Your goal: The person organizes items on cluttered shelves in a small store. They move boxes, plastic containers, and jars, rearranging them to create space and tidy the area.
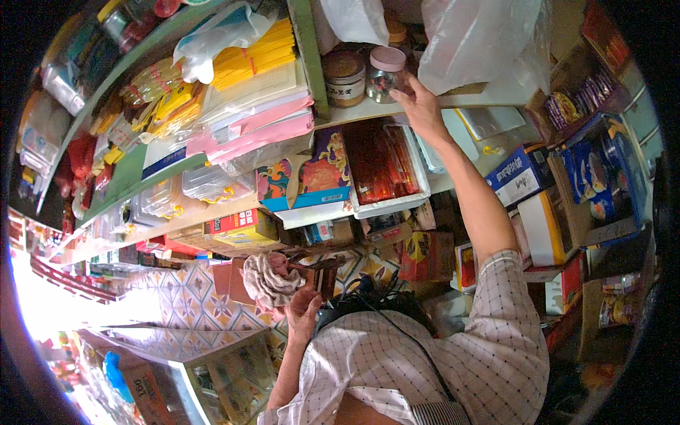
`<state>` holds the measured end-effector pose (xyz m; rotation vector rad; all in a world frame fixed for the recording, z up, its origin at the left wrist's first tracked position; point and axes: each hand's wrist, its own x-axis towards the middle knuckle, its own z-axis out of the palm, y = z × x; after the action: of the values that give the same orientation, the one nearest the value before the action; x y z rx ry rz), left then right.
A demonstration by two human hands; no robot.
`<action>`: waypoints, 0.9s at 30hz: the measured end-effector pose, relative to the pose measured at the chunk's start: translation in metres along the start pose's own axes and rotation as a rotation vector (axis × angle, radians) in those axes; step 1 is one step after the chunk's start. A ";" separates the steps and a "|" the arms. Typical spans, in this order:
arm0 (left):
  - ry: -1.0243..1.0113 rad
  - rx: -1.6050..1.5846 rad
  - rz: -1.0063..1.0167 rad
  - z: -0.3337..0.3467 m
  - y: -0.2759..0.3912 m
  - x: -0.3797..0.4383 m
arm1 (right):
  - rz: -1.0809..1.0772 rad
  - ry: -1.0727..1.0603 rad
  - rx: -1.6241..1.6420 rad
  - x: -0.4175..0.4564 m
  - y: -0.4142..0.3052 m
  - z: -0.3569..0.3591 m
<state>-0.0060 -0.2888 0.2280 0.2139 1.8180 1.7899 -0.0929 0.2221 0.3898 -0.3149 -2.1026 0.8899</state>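
My right hand (423, 112) reaches up to a shelf. Its fingers and thumb are around a clear jar (381, 85) with a pink lid, dark contents inside. Beside that jar stands a wider jar (345, 87) with a brownish lid and a label bearing writing. A third jar with an orange lid (396, 33) is partly hidden behind. Low in front of my body, my left hand (304, 313) grips a bunched, pale striped cloth (272, 281); its far fingers are hidden by the cloth.
Plastic bags (473, 42) hang over the shelf by the jars. Stacked pink and white paper (260, 127) and yellow envelopes (260, 53) fill the left shelf. Below are a white box of red packets (385, 170) and a brush (295, 180). Cartons (542, 228) crowd the right; a glass case (228, 377) stands lower left.
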 end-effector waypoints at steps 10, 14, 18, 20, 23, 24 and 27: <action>-0.016 -0.052 -0.043 0.005 0.009 0.002 | 0.071 0.114 -0.139 -0.074 -0.040 -0.002; -0.018 -0.082 -0.021 0.005 0.005 -0.001 | 0.248 -0.141 0.094 -0.180 -0.036 0.029; -0.003 -0.093 -0.057 0.002 -0.006 0.001 | 0.477 -0.513 0.289 -0.317 -0.009 0.087; -0.020 -0.090 -0.068 0.000 -0.014 0.004 | 0.453 -0.670 0.320 -0.348 -0.020 0.095; -0.027 -0.031 -0.081 -0.001 -0.021 0.007 | 0.421 -0.963 0.186 -0.334 -0.060 0.080; -0.039 -0.002 -0.081 0.003 -0.019 0.009 | 0.409 -0.923 0.210 -0.337 -0.058 0.079; -0.051 0.047 -0.077 0.012 -0.014 0.015 | 0.461 -0.888 0.216 -0.330 -0.054 0.073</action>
<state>-0.0087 -0.2718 0.2109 0.2033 1.8091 1.6760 0.0660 -0.0155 0.2015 -0.3303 -2.7389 1.7580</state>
